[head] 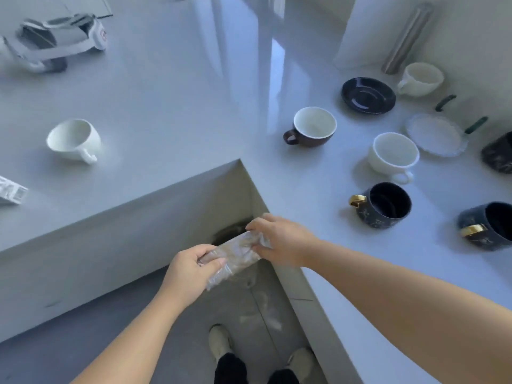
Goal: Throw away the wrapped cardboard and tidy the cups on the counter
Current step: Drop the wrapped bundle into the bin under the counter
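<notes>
I hold a brown cardboard piece wrapped in clear plastic [237, 252] over the floor in the counter's inner corner. My left hand [191, 270] grips its near end and my right hand [279, 239] grips its far end. On the white counter [171, 112] a white cup [74, 139] lies on its side at the left. At the right stand a brown cup [313, 127], a white cup [393, 155], a white cup at the back [421, 79], and two dark cups with gold handles [385, 205] [489, 225].
A dark saucer [368, 95] and a white lacy saucer [436, 134] lie among the right-hand cups, with a dark marbled vessel [498, 156] at the right edge. A metal cylinder [407, 37] leans at the back. A white appliance [58, 40] sits far left. My feet [221, 342] stand below.
</notes>
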